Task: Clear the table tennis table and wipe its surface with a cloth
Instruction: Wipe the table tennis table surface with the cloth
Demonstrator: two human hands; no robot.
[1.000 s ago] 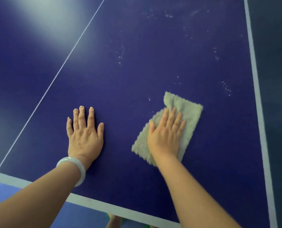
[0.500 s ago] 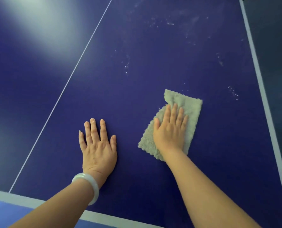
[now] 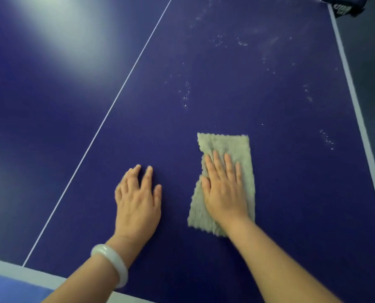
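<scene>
The blue table (image 3: 291,193) fills the view, a thin white line (image 3: 107,119) running up its middle. The grey cloth (image 3: 226,143) lies flat on its right half, toward the near edge. The right hand (image 3: 223,191) presses on the cloth, fingers straight, gripping nothing. The left hand (image 3: 136,204) rests palm down on bare table just beside the cloth, fingers relaxed and empty. A pale bracelet (image 3: 114,263) circles the left wrist. White specks (image 3: 186,92) dot the surface beyond the cloth
</scene>
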